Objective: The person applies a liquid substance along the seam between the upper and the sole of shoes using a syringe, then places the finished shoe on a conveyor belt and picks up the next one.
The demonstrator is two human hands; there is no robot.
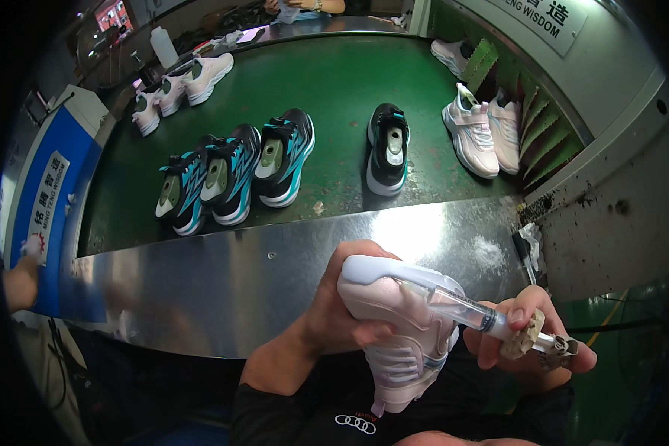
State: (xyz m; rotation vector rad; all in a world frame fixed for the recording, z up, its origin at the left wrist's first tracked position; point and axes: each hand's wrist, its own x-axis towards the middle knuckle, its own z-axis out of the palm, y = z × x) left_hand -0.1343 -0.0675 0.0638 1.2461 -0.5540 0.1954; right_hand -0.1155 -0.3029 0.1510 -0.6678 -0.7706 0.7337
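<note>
Near the lower edge, the left hand is wrapped around a pale pink sneaker, the right hand pinches a clear syringe laid against the sneaker's side, and beyond them black-and-teal sneakers stand on the far green conveyor belt.

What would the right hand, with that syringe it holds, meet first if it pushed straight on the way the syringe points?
The right hand aims the clear plastic syringe up-left, so it would likely meet the pale pink sneaker gripped in the left hand; its tip already seems to touch it.
</note>
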